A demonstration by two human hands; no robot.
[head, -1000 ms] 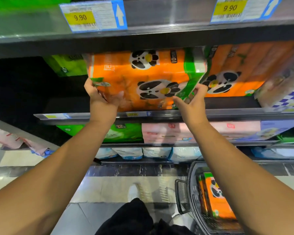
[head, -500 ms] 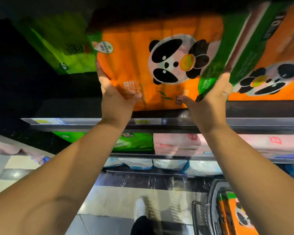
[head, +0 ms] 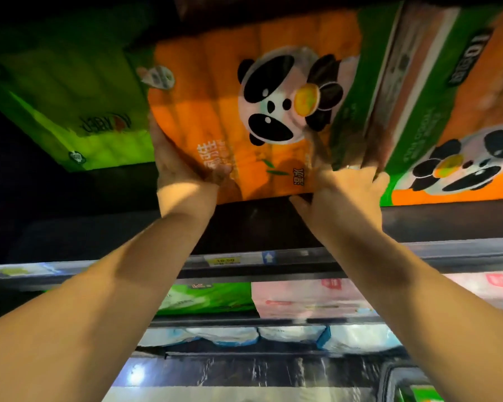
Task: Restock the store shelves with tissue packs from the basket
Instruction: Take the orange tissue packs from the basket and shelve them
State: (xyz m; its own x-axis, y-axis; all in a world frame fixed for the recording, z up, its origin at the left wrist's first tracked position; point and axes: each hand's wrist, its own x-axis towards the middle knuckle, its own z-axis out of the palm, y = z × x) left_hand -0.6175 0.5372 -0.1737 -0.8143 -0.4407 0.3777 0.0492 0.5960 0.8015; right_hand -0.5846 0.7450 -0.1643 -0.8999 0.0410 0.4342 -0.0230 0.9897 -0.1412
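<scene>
Item: orange tissue pack [head: 244, 111], near the shelf's [head: 244, 224] front edge, against a matching pack [head: 447, 140]. I judge it light, soft, film-slippery. My left hand [head: 180, 166] and right hand [head: 346, 190] clasp its lower sides, fingers wrapped.

Upper dark shelf [head: 244, 227]: green pack [head: 70, 111] left, orange panda pack [head: 215, 117] centre, second panda pack [head: 462, 169] touching its right side. Lower shelf [head: 389, 259]: small green pack [head: 209, 297] beside pink pack [head: 317, 300]. Lowest level: white packs [head: 273, 333].

Gripping an orange panda tissue pack [head: 230, 111] by its lower left edge with the left hand [head: 180, 169] and by its lower right corner with the right hand [head: 346, 192]. Set between a green pack [head: 70, 111] on the left and a second orange panda pack [head: 462, 158] on the right. Lower down, under a price-tag rail [head: 418, 256], a green-and-white pack [head: 209, 298] beside a pink pack [head: 311, 300].
</scene>
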